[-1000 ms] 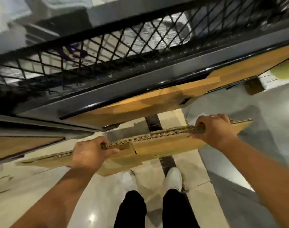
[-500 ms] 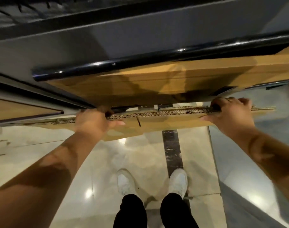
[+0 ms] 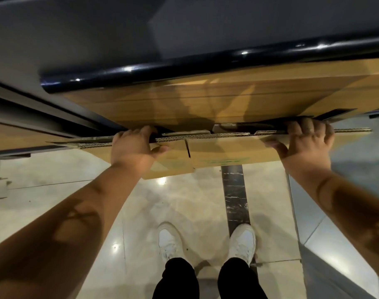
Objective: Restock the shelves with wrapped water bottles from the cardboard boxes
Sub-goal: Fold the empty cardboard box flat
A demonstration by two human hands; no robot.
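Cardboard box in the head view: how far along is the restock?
Done: the cardboard box looks flattened, so probably emptied. In hand: left hand and right hand each grip its top edge, beside the shelf unit. Left: cannot tell; no wrapped bottles or other boxes show.

- The flattened cardboard box [image 3: 227,153], held tilted and well below the wooden shelf front [image 3: 205,100] a second ago, has come up and in toward it. Its corrugated top edge now lies nearly level, just beside the shelf front's lower edge.
- The left hand [image 3: 132,147] and right hand [image 3: 303,141], gripping that top edge, have moved with it. The right hand's fingers [image 3: 307,126] are now close under the shelf front.
- The black wire mesh seen above the shelf a second ago has left the view.
- Faint green print now shows on the box's near face.
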